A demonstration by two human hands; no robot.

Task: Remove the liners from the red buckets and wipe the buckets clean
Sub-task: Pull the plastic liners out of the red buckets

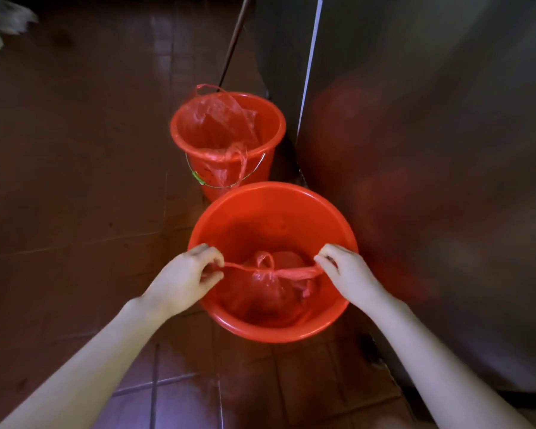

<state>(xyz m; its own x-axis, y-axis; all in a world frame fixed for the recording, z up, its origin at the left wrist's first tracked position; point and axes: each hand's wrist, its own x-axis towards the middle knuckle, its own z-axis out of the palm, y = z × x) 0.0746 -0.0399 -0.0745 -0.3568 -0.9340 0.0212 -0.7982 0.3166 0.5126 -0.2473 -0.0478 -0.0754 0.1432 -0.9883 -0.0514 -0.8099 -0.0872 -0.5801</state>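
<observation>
We see the thin red liner (265, 289) bunched and knotted low inside the near bucket (273, 212) — its twisted handles stretched taut across the mouth — our left hand (186, 274) pinching one end by the bucket's left rim, our right hand (344, 270) pinching the other by its right rim.

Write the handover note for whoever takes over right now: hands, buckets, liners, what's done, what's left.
Left hand pinches one handle of the near liner; right hand pinches the other, pulled taut between them.
Near liner sits bunched inside the near bucket. Far bucket has its far liner draped over the rim.
Done: near liner gathered. Left: lift it out, strip the far liner, wipe both buckets.
</observation>
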